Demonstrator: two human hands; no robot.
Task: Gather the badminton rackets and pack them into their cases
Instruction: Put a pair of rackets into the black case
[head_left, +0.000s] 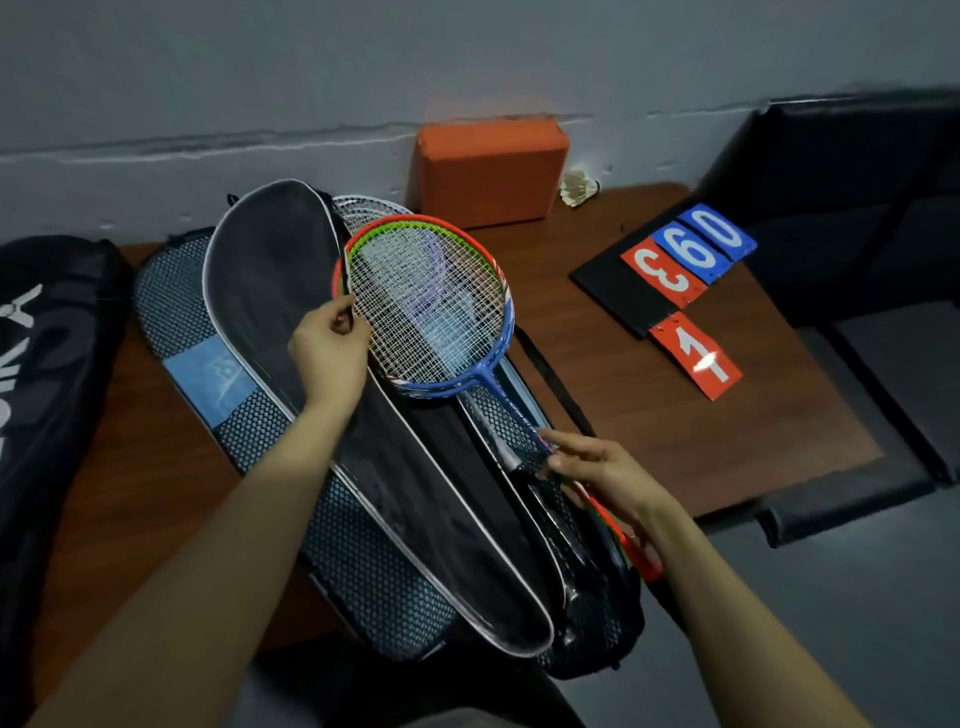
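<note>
My left hand (327, 348) pinching rim of stacked red, green and blue strung racket heads (428, 301); right hand (597, 462) fingers lightly pinching shafts. Rackets held over open black mesh-patterned zip case (270, 270) on brown wooden table (649, 364). Packing step; next, likely slide heads under raised flap

Dim, cool indoor light; soft focus throughout, edges bowed by the wide lens, with one white glare spot on the red number card (696, 356).
</note>
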